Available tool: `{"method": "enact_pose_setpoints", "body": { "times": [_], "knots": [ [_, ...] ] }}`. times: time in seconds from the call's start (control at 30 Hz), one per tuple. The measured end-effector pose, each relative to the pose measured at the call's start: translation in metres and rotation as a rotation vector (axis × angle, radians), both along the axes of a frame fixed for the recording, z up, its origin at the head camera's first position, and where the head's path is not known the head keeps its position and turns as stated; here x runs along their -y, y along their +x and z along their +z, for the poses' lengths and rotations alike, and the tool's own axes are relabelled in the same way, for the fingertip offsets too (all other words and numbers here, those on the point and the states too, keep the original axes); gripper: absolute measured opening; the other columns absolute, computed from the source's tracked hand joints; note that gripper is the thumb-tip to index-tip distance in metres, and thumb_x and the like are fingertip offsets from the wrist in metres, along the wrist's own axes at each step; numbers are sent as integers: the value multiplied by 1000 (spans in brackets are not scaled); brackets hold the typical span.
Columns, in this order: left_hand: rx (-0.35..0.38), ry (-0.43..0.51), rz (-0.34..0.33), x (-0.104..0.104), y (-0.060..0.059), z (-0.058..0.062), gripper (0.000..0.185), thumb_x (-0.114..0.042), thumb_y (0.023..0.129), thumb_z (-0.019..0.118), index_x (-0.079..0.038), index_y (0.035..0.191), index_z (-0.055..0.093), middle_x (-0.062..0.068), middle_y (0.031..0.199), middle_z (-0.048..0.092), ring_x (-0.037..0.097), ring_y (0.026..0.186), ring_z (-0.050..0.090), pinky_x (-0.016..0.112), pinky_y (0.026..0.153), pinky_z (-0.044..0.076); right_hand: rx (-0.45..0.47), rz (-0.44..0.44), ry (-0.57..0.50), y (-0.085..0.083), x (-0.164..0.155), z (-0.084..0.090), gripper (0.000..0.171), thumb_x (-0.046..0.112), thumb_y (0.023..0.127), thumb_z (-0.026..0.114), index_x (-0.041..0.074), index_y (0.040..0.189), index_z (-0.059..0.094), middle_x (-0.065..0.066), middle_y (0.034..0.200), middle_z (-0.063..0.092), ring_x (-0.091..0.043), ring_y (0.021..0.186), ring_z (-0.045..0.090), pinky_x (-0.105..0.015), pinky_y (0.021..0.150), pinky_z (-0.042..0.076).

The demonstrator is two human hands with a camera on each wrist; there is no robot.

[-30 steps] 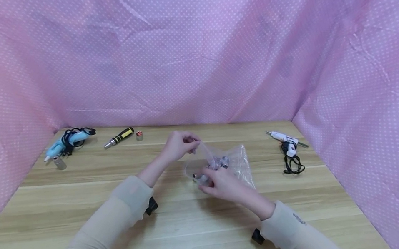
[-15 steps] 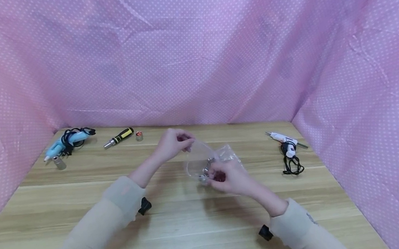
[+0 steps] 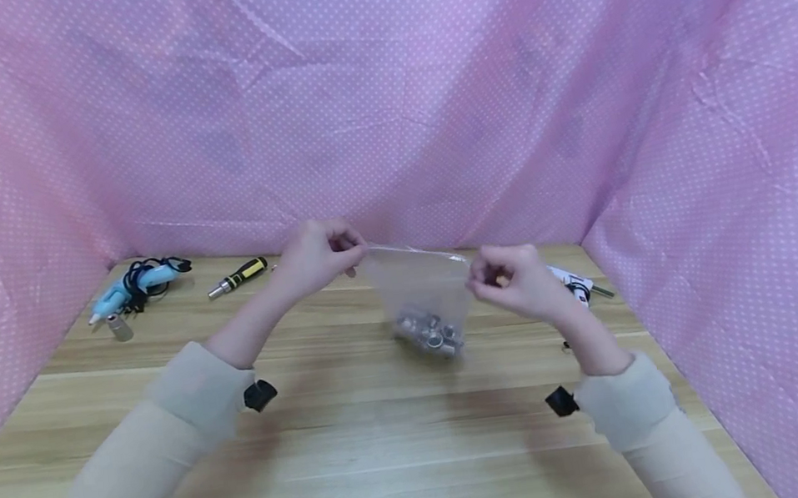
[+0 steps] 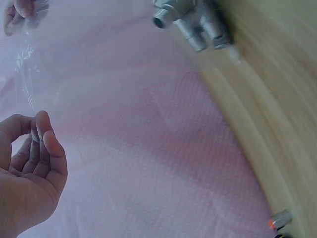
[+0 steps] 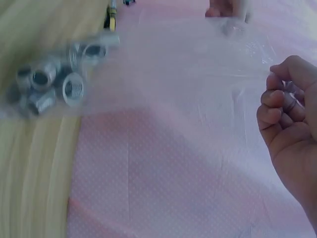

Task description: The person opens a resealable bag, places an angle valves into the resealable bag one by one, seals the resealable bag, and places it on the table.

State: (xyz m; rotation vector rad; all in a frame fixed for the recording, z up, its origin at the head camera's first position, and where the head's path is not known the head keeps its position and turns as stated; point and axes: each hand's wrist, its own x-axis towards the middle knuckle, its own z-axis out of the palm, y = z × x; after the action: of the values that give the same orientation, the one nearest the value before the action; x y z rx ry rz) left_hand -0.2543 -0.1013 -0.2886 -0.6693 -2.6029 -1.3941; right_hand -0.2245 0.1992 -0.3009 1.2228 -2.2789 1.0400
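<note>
Setting: a wooden bench (image 3: 366, 455) walled on three sides by pink dotted cloth (image 3: 379, 100).
Near: two sleeved forearms reach in from the near edge, each with a small black device at the wrist.
Left hand (image 3: 312, 254): its grip pinches the left top corner of a clear plastic bag (image 3: 418, 280).
Right hand (image 3: 512, 280): its grip is curled closed on the bag's right top corner.
Bag: transparent and thin, its top edge drawn taut between the hands, hanging above the middle of the bench; a cluster of silver threaded metal fittings (image 3: 431, 334) sags at its bottom.
Far left: a yellow-and-black screwdriver (image 3: 238, 276), a light blue glue gun (image 3: 134, 284) with a black cord, and a small metal cylinder (image 3: 120, 326).
Far right: a white glue gun (image 3: 576, 283), partly hidden behind the right hand.
Change: a second ago the bag lay low on the bench with the right hand at the fittings; now both hands have lifted it and spread apart.
</note>
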Motion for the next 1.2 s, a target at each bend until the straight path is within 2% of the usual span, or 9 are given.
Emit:
{"method": "enact_pose_setpoints", "body": {
  "times": [0.17, 0.33, 0.4, 0.53, 0.67, 0.77, 0.93, 1.03, 1.2],
  "knots": [
    [-51, -29, 76, 5, 13, 22, 12, -17, 82, 64, -8, 74, 66, 2, 63, 62, 16, 53, 56, 22, 44, 42, -11, 10, -27, -3, 1, 21, 20, -18, 74, 66, -1, 75, 55, -7, 65, 57, -5, 59, 49, -18, 48, 43],
    [-78, -5, 106, 10, 18, 24, 26, -10, 77, 60, -10, 54, 48, -5, 47, 38, 7, 44, 31, 22, 42, 24, 79, 21, -57, -1, 10, 22, 20, -15, 79, 64, -11, 95, 54, -16, 73, 63, -7, 62, 56, -21, 51, 49],
    [-51, 12, 97, 14, 19, 21, 28, -8, 77, 61, -9, 53, 46, -7, 47, 35, 5, 45, 28, 22, 43, 24, 108, 15, -83, -3, 13, 19, 26, -14, 81, 63, -12, 105, 53, -18, 75, 64, -11, 61, 57, -21, 51, 50],
    [-8, 40, 53, 22, 19, 13, 24, -13, 85, 62, -6, 62, 59, -4, 51, 39, 6, 47, 30, 23, 44, 26, 148, -24, -138, -6, 18, 15, 33, -12, 84, 61, -11, 116, 51, -20, 77, 64, -19, 60, 57, -19, 52, 47],
    [31, 52, -8, 28, 22, 3, 27, -27, 93, 59, -5, 84, 71, 3, 67, 58, 10, 56, 46, 23, 50, 41, 175, -65, -175, -6, 19, 10, 30, -10, 86, 59, -10, 115, 53, -22, 80, 64, -24, 61, 56, -18, 54, 46],
    [67, 52, -26, 30, 25, -7, 29, -36, 92, 60, -9, 95, 72, 4, 86, 69, 16, 70, 60, 29, 63, 51, 198, -100, -201, -5, 17, 8, 28, -9, 87, 59, -10, 115, 54, -23, 82, 64, -25, 61, 56, -17, 54, 47],
    [119, 59, -41, 24, 37, -23, 28, -39, 84, 70, -17, 100, 71, 0, 95, 70, 19, 85, 64, 36, 75, 53, 238, -156, -245, -4, 11, 6, 28, -9, 86, 60, -11, 114, 56, -25, 83, 64, -18, 61, 56, -21, 54, 49],
    [74, 54, -83, 10, 50, -33, 35, -39, 80, 73, -17, 106, 68, -2, 102, 69, 16, 94, 61, 39, 84, 52, 255, -172, -260, -4, 7, 5, 28, -10, 85, 60, -11, 113, 56, -25, 83, 64, -18, 60, 56, -24, 54, 51],
    [-159, 98, -97, -24, 69, -47, 40, -30, 72, 81, -11, 104, 67, -3, 99, 69, 12, 91, 62, 34, 85, 53, 252, -183, -279, -3, 3, 6, 27, -11, 85, 61, -12, 112, 57, -26, 80, 63, -23, 60, 56, -21, 54, 50]
  ]
}}
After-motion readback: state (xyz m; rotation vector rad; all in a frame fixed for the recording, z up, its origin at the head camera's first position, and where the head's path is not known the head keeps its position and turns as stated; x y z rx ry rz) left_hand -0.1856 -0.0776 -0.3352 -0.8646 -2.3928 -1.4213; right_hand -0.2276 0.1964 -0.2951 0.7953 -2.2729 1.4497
